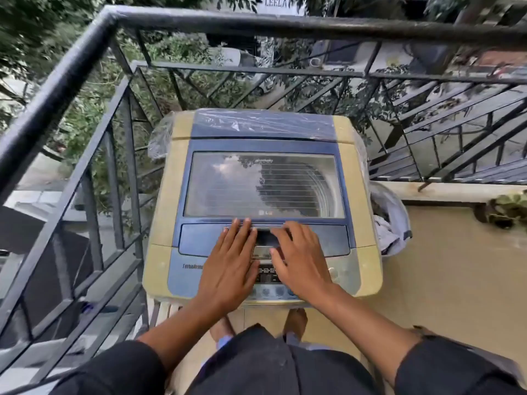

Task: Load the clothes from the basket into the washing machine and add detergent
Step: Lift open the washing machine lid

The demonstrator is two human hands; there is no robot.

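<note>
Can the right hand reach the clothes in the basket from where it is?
Probably yes: the basket stands just beside the washing machine on that side, its top open, and nothing lies between it and the right hand.

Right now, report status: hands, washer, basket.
Left hand and right hand flat on washing machine front, fingertips at lid handle. Lid closed. Clothes in basket, right of machine.
</note>
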